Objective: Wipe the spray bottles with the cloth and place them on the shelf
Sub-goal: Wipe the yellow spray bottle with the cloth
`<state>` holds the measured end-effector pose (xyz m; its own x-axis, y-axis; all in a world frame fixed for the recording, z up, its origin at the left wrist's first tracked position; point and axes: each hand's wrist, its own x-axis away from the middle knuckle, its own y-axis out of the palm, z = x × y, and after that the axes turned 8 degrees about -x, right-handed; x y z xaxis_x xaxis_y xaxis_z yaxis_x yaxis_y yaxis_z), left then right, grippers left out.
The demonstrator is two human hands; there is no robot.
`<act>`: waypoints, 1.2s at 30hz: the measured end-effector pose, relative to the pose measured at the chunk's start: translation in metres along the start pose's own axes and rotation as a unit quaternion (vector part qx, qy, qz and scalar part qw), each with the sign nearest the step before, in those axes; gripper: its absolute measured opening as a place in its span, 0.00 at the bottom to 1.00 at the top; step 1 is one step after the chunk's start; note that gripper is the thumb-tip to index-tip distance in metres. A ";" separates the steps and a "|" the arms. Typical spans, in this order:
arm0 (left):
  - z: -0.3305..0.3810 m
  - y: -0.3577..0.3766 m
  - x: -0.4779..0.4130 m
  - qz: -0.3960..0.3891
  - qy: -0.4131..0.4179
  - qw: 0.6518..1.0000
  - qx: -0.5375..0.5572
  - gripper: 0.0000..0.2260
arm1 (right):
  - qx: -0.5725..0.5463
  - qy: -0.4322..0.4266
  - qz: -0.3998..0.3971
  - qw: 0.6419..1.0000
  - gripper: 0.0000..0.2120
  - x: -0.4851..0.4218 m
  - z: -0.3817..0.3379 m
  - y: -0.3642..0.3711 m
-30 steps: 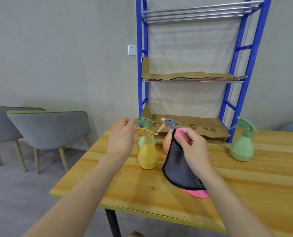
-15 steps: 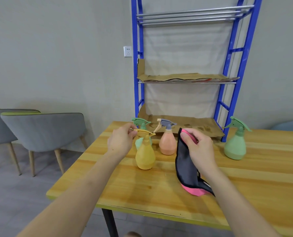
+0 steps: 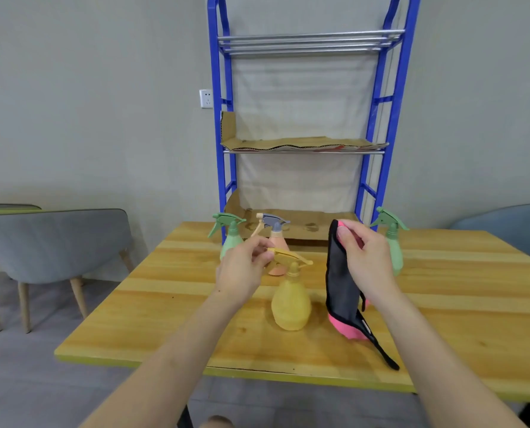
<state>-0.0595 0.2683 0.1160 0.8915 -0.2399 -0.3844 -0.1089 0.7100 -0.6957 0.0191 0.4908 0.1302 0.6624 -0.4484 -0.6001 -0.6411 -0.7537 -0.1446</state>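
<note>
My left hand (image 3: 245, 267) pinches the trigger head of a yellow spray bottle (image 3: 290, 304), which hangs just over the wooden table (image 3: 442, 304); whether its base touches I cannot tell. My right hand (image 3: 365, 261) grips the top of a black and pink cloth (image 3: 342, 282) that hangs down to the table. Behind stand a pink bottle with a grey head (image 3: 276, 239), a green bottle (image 3: 230, 239) at its left and another green bottle (image 3: 391, 242) at the right, partly behind my right hand. The blue shelf (image 3: 378, 100) rises at the table's far edge.
Cardboard sheets (image 3: 300, 143) line the shelf's middle and bottom levels. Grey chairs (image 3: 56, 242) stand left of the table and a blue-grey chair (image 3: 510, 220) at the right. A wall socket (image 3: 206, 98) is left of the shelf.
My left hand has taken the yellow bottle by its head and brought it nearer to me. My right hand has moved to the right with the cloth and raised it.
</note>
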 end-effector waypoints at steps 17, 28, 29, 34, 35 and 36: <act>0.019 0.024 0.016 -0.005 0.038 0.986 0.162 0.05 | -0.011 -0.040 -0.193 0.980 0.07 0.010 -0.011 0.011; 0.016 0.028 0.015 -0.002 0.063 0.984 0.164 0.07 | 0.066 -0.052 -0.197 0.977 0.05 0.016 0.023 -0.015; 0.016 0.027 0.015 -0.003 0.061 0.984 0.169 0.07 | 0.072 -0.053 -0.195 0.977 0.05 0.018 0.026 -0.018; 0.019 0.029 0.016 -0.002 0.056 0.983 0.174 0.06 | 0.111 -0.090 -0.196 0.970 0.03 0.012 0.024 -0.018; 0.019 0.030 0.016 0.000 0.054 0.984 0.172 0.07 | 0.101 -0.091 -0.199 0.970 0.03 0.009 0.019 -0.014; 0.020 0.032 0.016 0.001 0.054 0.984 0.168 0.08 | 0.088 -0.096 -0.205 0.970 0.03 0.007 0.015 -0.008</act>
<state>-0.0400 0.3002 0.0997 0.8378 -0.2937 -0.4603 0.0567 0.8853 -0.4616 0.0234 0.5008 0.1154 0.8018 -0.0185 -0.5973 -0.4076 -0.7479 -0.5240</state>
